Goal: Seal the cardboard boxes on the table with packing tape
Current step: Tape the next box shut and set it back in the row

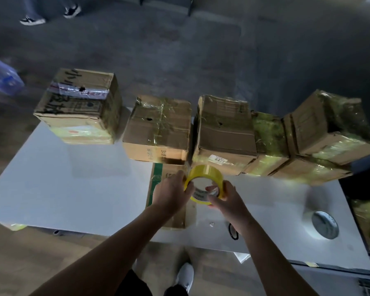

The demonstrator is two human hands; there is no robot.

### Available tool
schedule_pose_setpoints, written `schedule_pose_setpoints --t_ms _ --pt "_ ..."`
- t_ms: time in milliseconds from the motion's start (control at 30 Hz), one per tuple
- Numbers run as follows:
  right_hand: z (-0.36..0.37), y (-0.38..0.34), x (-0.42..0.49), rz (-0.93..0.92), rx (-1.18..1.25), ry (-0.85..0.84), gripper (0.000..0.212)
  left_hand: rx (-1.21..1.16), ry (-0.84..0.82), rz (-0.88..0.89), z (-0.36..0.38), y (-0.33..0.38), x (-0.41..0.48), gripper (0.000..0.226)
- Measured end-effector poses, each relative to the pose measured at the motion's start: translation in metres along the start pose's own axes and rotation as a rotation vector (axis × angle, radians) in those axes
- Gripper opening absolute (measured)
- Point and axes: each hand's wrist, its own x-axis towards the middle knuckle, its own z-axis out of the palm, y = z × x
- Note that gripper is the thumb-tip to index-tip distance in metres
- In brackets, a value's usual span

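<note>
Got my left hand (172,189) and right hand (225,198) both gripping the yellow tape roll (203,170) by its sides, just over the flat box (173,216) on the near part of the counter (73,178). Pretty sure I'm at the find-the-loose-end stage, so next up is picking it free and pulling out a strip. The row of boxes (156,129) along the far edge mostly looks taped already.

Dim room, seen from above.
A white table (51,178) stands on a dark grey floor (201,50); a bystander's sneakers (32,20) far left.
</note>
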Motion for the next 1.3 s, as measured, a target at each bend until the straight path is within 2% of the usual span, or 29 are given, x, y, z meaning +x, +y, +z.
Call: schedule_pose_setpoints --t_ms 100,200,367,533,667,800,1067,1200,1300 --pt "0.010 -0.011 0.004 -0.093 -0.375 0.135 0.029 -0.371 -0.201 -0.081 -0.013 -0.008 0.002 0.038" --pt "0.019 -0.025 0.001 -0.148 -0.455 0.167 0.037 -0.604 -0.350 -0.124 -0.026 -0.013 0.005 0.039" --pt "0.037 -0.047 -0.002 -0.321 -0.591 0.182 0.049 -0.659 -0.392 -0.194 -0.037 -0.019 0.011 0.056" --pt "0.053 -0.067 -0.006 -0.444 -0.723 0.204 0.056 -0.749 -0.357 -0.233 -0.049 -0.019 0.013 0.037" --pt "0.060 -0.074 -0.003 -0.466 -0.712 0.187 0.058 -0.844 -0.386 -0.271 -0.060 -0.023 0.019 0.028" --pt "0.058 -0.079 0.001 -0.410 -0.639 0.179 0.052 -0.897 -0.471 -0.356 -0.072 -0.034 0.019 0.043" --pt "0.050 -0.081 0.009 -0.221 -0.382 0.177 0.041 -1.093 -0.495 -0.389 -0.084 -0.047 0.020 0.017" --pt "0.049 -0.082 0.012 -0.147 -0.268 0.191 0.028 -1.138 -0.522 -0.369 -0.088 -0.047 0.020 0.032" --pt "0.049 -0.084 0.015 -0.058 -0.137 0.197 0.017 -1.135 -0.527 -0.320 -0.087 -0.044 0.018 0.032"
